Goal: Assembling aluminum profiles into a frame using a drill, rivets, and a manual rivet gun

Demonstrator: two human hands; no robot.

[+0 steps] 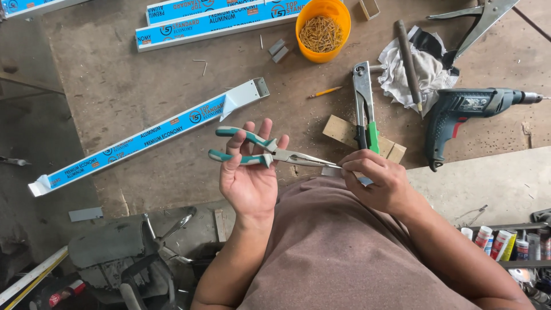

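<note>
Left hand (249, 175): palm up, loosely curled round the teal-and-grey handled long-nose pliers (270, 154).
Right hand (379, 181): pinches a small grey metal piece (331, 171), seemingly at the plier tips.

A worn brown worktop (143, 86) fills the view from nine to three o'clock, its board scuffed and dusted with shavings. At four o'clock a paler slab (488, 178) butts against it. Toward eight o'clock the grey concrete floor (28, 149) lies lower and in shade. Daylight falls soft and even, with faint shadows.
</note>
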